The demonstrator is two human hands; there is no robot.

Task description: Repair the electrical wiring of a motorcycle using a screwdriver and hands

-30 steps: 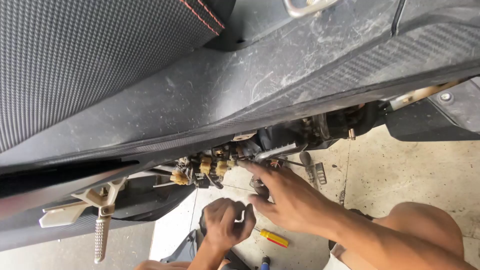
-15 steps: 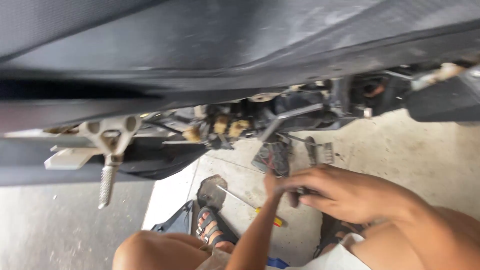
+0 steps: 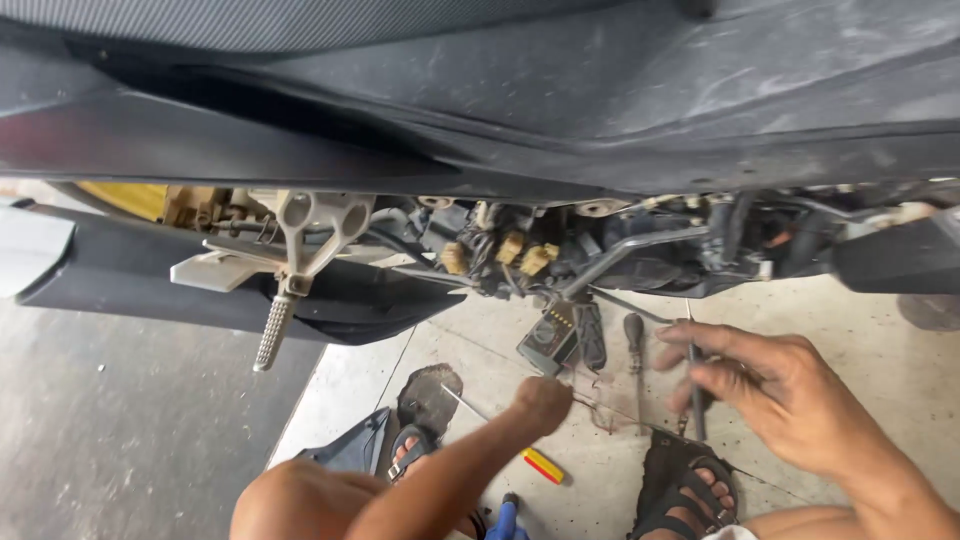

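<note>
I squat beside a scooter, under its dark body panel (image 3: 620, 120). My right hand (image 3: 775, 390) pinches a thin dark rod-like tool (image 3: 694, 395) upright between thumb and fingers, just below the exposed wiring and yellow connectors (image 3: 525, 255). My left hand (image 3: 542, 402) is curled into a fist low over the floor, next to thin red wires (image 3: 592, 408) and a dark meter (image 3: 548, 340). What the fist encloses is hidden.
A dark-handled screwdriver (image 3: 635, 345) lies beside the meter. A yellow-and-red screwdriver (image 3: 545, 466) and a blue-handled tool (image 3: 507, 520) lie near my sandalled feet (image 3: 690, 485). A folded metal footpeg (image 3: 274, 332) hangs at the left. A dark plastic panel (image 3: 350, 450) rests on the concrete.
My view has swung left and down. My right hand has come away from the engine area and now holds the thin rod. My left hand reached forward toward the meter and wires.
</note>
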